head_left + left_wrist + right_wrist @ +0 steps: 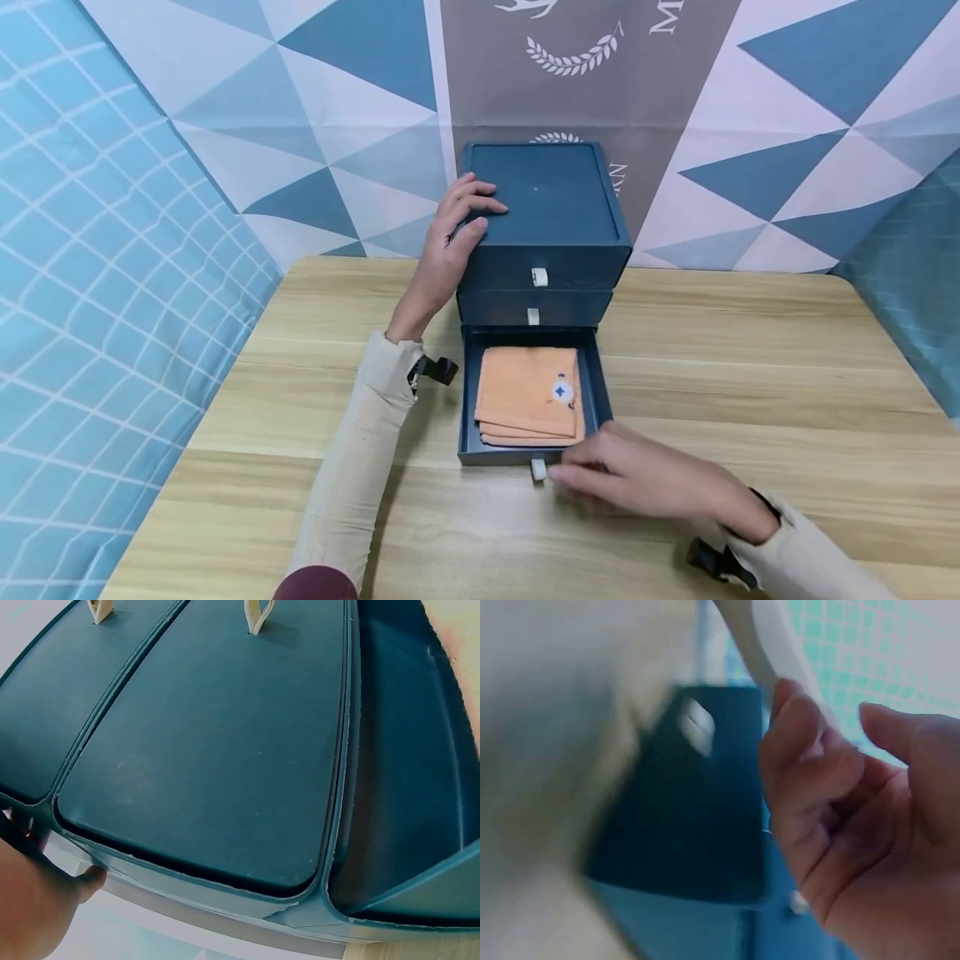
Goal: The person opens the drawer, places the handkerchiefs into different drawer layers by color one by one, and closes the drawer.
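Note:
A dark blue drawer unit (pixel 547 200) stands at the back of the table, its bottom drawer (pixel 495 458) pulled out. Inside that drawer lies a folded orange cloth (pixel 525 387) with a small white and blue patch. My left hand (pixel 446 246) rests on the unit's upper left edge, fingers over the top. Beside the white pull tab (pixel 538 470) of the bottom drawer is my right hand (pixel 645 475), fingers loosely curled. In the right wrist view, the tab (pixel 697 727) is apart from the right hand (pixel 855 817), which holds nothing. That view is blurred.
Two closed drawers with white tabs, an upper one (pixel 539 277) and a middle one (pixel 533 317), sit above the pulled-out drawer. The wooden table (pixel 750 358) extends to both sides. Behind it hangs a patterned cloth (pixel 360 92).

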The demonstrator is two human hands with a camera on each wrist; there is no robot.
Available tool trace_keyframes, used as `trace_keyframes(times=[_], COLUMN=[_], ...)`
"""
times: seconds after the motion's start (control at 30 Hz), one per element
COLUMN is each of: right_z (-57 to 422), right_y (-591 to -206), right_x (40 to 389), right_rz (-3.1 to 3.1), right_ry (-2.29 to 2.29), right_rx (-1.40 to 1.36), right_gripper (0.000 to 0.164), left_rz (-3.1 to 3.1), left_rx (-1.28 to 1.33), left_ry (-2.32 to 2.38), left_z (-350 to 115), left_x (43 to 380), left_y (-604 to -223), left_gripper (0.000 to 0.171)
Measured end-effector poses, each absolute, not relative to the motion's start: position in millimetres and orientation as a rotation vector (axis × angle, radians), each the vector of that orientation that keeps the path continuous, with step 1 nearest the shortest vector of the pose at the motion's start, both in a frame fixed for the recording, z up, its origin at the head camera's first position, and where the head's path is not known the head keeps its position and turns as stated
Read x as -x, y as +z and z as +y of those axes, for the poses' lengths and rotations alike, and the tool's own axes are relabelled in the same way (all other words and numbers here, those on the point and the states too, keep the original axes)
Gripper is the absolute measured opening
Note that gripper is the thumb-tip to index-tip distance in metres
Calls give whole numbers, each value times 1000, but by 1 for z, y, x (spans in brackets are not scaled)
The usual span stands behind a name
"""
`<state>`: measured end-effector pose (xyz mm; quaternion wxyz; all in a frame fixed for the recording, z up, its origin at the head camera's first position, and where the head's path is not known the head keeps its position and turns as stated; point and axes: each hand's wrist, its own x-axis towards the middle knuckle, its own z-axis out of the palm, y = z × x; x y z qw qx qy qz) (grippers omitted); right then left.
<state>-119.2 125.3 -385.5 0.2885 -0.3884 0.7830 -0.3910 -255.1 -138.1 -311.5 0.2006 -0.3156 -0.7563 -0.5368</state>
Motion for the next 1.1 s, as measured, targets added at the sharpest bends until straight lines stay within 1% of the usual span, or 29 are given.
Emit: trace_keyframes(times=[0.1, 0.23, 0.37, 0.5, 0.6, 0.8, 0.93, 1.1], right_z=[131, 134, 132, 123, 115, 100, 93, 87], right_y=[-403, -427, -445, -456, -461, -457, -459, -459], right_x=[107, 95, 89, 86, 84, 92, 96, 97], right_rz=[1907, 1692, 1271, 938, 891, 991, 948, 959], right_ry=[-1122, -1279, -1454, -1522, -1548, -1609, -1640, -1654], right_rx=[957, 810, 549, 315, 260, 123, 125, 116], right_gripper=[42, 42, 50, 58, 57, 49, 44, 42], left_rz=[-2103, -2093, -2091, -2089, -2071, -2053, -2060, -2060], left_rx=[883, 893, 885, 875, 887, 907, 916, 917], left_ry=[-1503, -1508, -1506, -1502, -1498, -1486, -1483, -1485], left_z=[-139, -138, -138, -138, -137, -137, -137, -138], left_x=[255, 255, 255, 254, 253, 255, 255, 254], left_y=[-312, -311, -311, -312, -312, -313, -312, -313], left_gripper=[33, 32, 33, 33, 32, 31, 32, 32])
